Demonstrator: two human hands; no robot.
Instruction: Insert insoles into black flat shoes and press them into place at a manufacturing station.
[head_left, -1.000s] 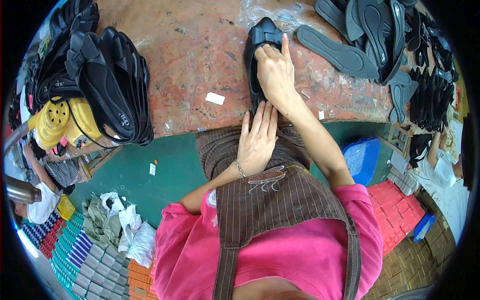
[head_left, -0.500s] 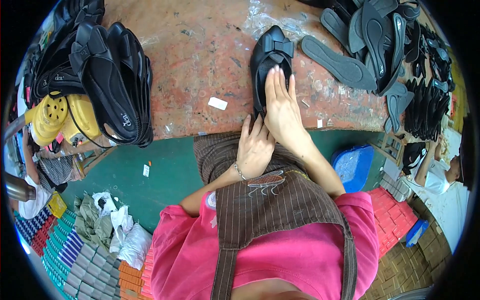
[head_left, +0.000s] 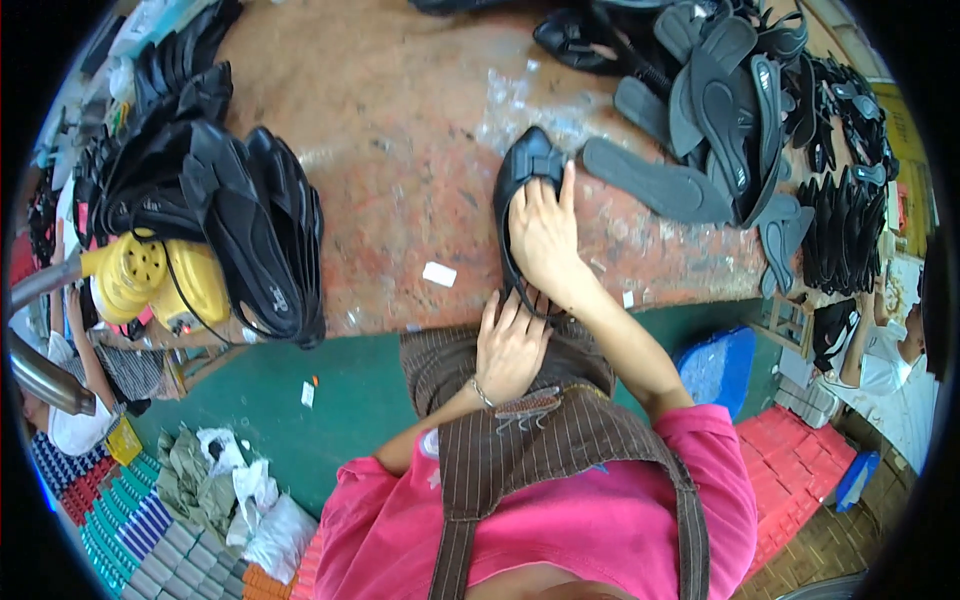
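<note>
Your right hand (head_left: 545, 235) lies flat, fingers spread, pressing black bow-topped shoe (head_left: 525, 175) onto worn reddish table (head_left: 400, 150). Your left hand (head_left: 510, 345), loosely open, steadies heel end at table edge. Shoe looks assembled. Loose grey soles (head_left: 650, 182) alongside still unjoined; finished black pile (head_left: 240, 225) at your left.

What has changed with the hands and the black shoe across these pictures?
The right hand has slid from the black shoe's toe back toward its heel, uncovering the bow. The left hand stays at the heel by the table edge; the shoe itself stays put.
</note>
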